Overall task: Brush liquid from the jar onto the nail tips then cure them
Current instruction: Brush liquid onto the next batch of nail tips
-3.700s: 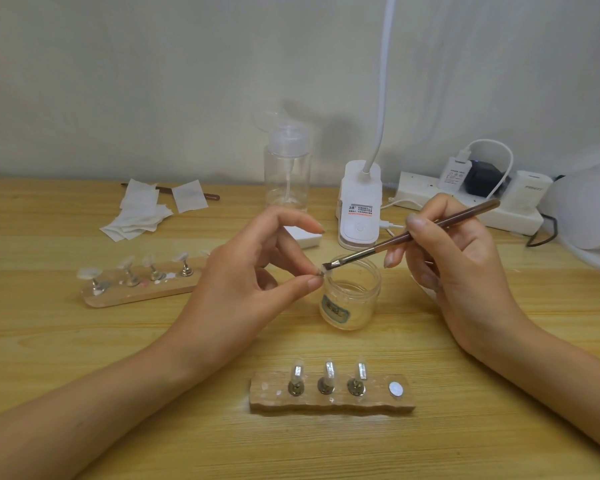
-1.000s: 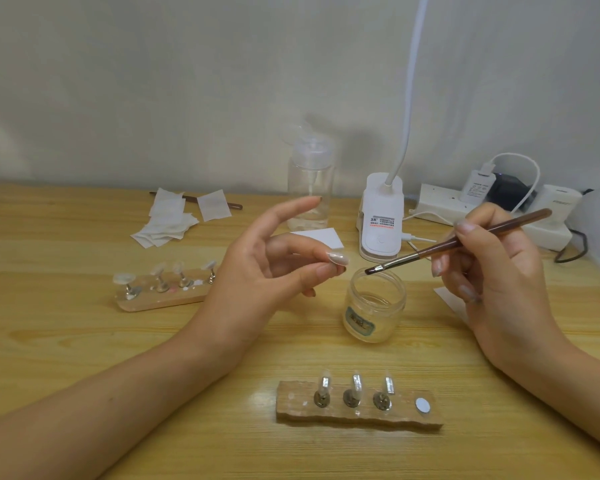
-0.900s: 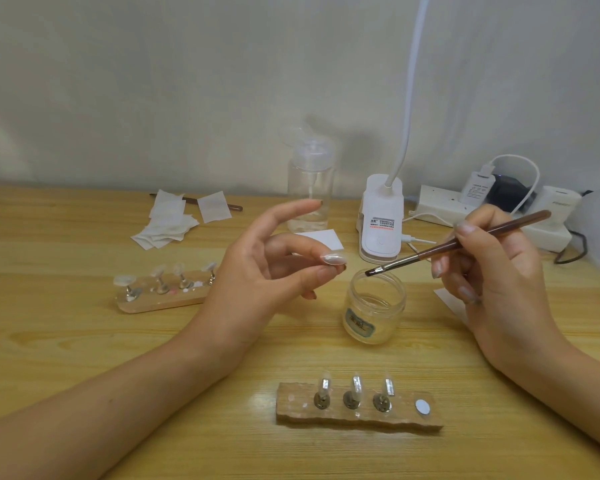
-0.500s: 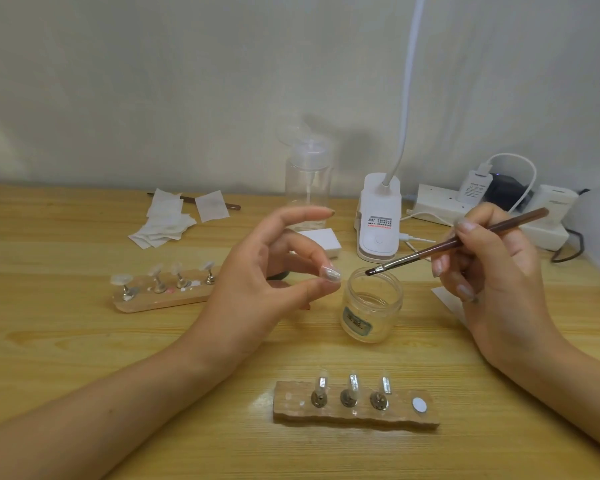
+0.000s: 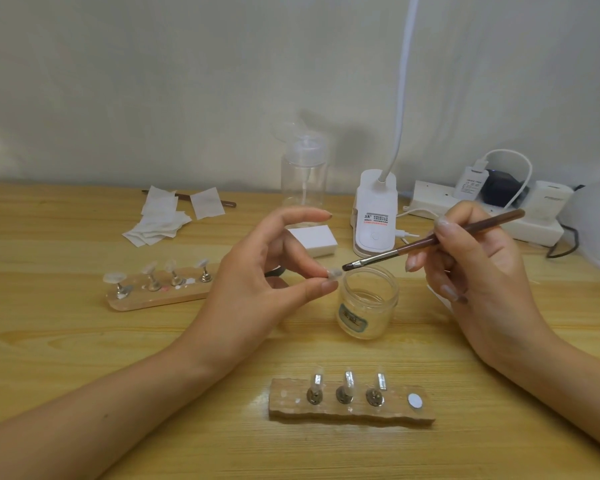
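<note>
Head view, left hand (image 5: pixel 257 282): raised over the table (image 5: pixel 84 341); thumb and a fingertip pinch a small pale nail tip (image 5: pixel 334 273); index finger arches above, free.
Right hand (image 5: pixel 478 271): grips the brush (image 5: pixel 430 241) pen-fashion, thumb and index finger on the handle, remaining fingers curled below.
Brush: brown handle, metal ferrule, dark flat bristles pointing left; bristle end just beside the nail tip, contact cannot be told.
Jar (image 5: pixel 368 303): small, clear, mouth open, label on front; stands on the table between the hands, directly beneath the bristles and the pinched tip.
Near holder (image 5: pixel 350 407): wooden strip in front of the jar; three metal stands each carrying a clear tip, one bare round disc at its right end.
Far holder (image 5: pixel 156 289): wooden strip left of the left hand; four stands with tips, pale spots on the wood.
White block (image 5: pixel 312 240): behind the left hand's fingers.
Wipes (image 5: pixel 156 223): loose pile at back left, partly covering a second brush (image 5: pixel 227 203).
Pump bottle (image 5: pixel 303 178): clear, upright near the wall.
Lamp base (image 5: pixel 374 216): white, right of the bottle, neck rising out of view.
Power strip (image 5: pixel 482 216): back right, plugs and a white cable in it.
</note>
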Demonstrator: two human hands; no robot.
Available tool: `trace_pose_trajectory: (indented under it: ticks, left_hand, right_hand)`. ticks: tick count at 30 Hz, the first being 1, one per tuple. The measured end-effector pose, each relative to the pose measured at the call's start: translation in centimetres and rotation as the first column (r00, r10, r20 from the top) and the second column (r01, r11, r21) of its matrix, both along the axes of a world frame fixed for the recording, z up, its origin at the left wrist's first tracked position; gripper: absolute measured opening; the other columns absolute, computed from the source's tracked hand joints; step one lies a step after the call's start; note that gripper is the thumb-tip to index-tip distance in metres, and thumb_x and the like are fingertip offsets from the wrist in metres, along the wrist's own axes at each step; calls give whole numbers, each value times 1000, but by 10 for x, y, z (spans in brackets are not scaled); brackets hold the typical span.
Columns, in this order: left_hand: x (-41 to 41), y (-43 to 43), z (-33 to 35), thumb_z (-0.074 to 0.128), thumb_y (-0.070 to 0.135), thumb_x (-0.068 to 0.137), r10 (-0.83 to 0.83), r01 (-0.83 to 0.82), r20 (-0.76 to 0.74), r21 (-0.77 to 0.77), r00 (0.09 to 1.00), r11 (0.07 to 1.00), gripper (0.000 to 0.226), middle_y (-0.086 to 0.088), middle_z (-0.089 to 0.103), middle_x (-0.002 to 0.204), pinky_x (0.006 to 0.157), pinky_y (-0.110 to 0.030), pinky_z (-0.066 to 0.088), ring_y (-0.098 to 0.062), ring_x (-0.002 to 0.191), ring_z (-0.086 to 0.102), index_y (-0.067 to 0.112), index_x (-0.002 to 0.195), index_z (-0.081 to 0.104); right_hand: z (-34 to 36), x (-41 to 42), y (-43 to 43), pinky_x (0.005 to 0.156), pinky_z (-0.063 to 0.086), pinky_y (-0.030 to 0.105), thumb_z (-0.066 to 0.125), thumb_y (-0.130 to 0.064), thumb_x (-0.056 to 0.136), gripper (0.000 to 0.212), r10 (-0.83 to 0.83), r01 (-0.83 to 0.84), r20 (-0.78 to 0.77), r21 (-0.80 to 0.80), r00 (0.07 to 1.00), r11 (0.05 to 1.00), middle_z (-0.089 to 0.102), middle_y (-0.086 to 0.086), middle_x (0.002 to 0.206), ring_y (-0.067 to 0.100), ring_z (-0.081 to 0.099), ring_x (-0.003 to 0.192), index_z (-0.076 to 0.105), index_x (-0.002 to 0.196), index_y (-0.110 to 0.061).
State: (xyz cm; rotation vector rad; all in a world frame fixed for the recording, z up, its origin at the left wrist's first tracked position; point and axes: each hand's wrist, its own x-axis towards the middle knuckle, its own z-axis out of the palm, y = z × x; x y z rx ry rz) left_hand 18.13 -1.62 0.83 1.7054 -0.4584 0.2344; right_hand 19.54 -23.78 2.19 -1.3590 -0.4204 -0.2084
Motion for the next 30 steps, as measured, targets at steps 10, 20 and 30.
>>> trace_pose_trajectory:
  ticks: [10, 20, 30]
  left_hand:
    - [1, -1, -1, 81, 7, 79, 11, -11, -6, 17, 1000, 1000, 51, 11, 66, 73, 69, -39, 55, -7, 81, 70, 35, 117, 63]
    - [1, -1, -1, 81, 5, 79, 14, -14, -7, 9, 1000, 1000, 51, 10, 65, 72, 65, -35, 54, -7, 79, 70, 32, 117, 62]
    - [-1, -2, 1, 80, 6, 81, 38, -38, 14, 38, 999, 999, 54, 11, 66, 75, 69, -41, 53, -9, 85, 70, 35, 121, 59]
  right_hand:
    - [0, -1, 2, 41, 32, 14, 52, -24, 91, 16, 7, -7, -3, -58, 1000, 998, 71, 9, 70, 8, 35, 39, 47, 81, -12]
    - [-1, 1, -1, 39, 28, 16, 58, -31, 86, 19, -92, 90, -67, -35, 993, 995, 68, 11, 66, 9, 34, 39, 49, 78, -16]
    - [-1, 0, 1, 40, 32, 14, 57, -28, 87, 19, -69, 66, -47, -63, 997, 996, 69, 13, 68, 8, 35, 38, 48, 79, -14]
